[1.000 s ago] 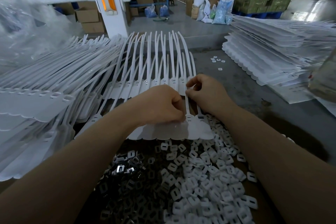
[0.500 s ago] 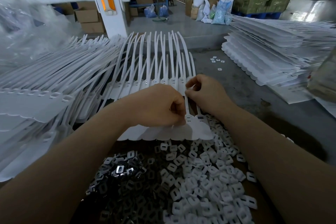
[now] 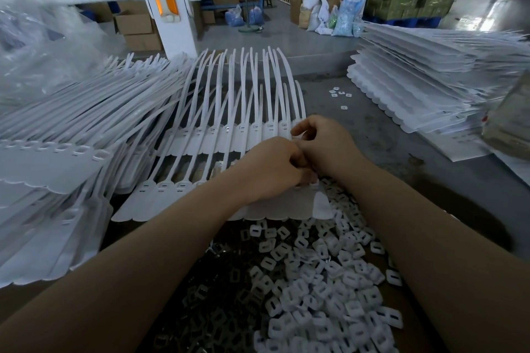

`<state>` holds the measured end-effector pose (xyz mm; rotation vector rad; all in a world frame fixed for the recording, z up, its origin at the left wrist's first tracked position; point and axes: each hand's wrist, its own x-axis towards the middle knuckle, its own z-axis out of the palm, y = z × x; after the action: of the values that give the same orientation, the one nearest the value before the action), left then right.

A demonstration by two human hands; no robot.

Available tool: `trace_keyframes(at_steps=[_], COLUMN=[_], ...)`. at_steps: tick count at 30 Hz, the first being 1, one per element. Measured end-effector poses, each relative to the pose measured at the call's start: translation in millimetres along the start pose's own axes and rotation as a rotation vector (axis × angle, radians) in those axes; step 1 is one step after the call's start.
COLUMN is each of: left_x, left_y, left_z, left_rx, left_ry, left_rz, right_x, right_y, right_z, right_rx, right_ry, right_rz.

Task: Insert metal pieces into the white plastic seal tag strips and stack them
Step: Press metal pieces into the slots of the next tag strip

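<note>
My left hand [image 3: 269,169] and right hand [image 3: 325,146] pinch together at the seal strip [image 3: 200,200] dead centre, steadying its last slot (insert hidden), loose pieces [image 3: 329,281] at six o'clock.

Bare grey table [image 3: 381,135] open on the right past a few loose white bits [image 3: 339,94], tall strip stack [image 3: 436,77] blocking far right, fanned strips [image 3: 86,123] crowding the left, heap of small pieces [image 3: 321,275] filling the near side.
</note>
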<state>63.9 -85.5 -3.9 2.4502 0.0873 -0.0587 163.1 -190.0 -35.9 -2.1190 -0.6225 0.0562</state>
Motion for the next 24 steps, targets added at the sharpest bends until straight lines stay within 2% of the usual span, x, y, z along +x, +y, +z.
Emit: trace_keyframes(at_steps=[7, 13, 16, 19, 24], left_x=[2, -3, -11, -21, -30], left_y=[4, 4, 5, 3, 4], left_z=[-1, -1, -6, -11, -6], left_rx=[-0.067, 0.003, 0.201, 0.449, 0.705], left_ry=[0.008, 0.055, 0.059, -0.008, -0.035], left_rz=[-0.057, 0.032, 0.193, 0.368, 0.521], right_x=[1, 4, 4, 4, 3], right_y=[2, 4, 4, 4, 4], right_z=[1, 2, 1, 2, 2], right_rx=[0.002, 0.015, 0.007, 0.007, 0.021], right_ry=[0.007, 0.018, 0.019, 0.023, 0.01], right_rz=[0.002, 0.004, -0.003, -0.011, 0.005])
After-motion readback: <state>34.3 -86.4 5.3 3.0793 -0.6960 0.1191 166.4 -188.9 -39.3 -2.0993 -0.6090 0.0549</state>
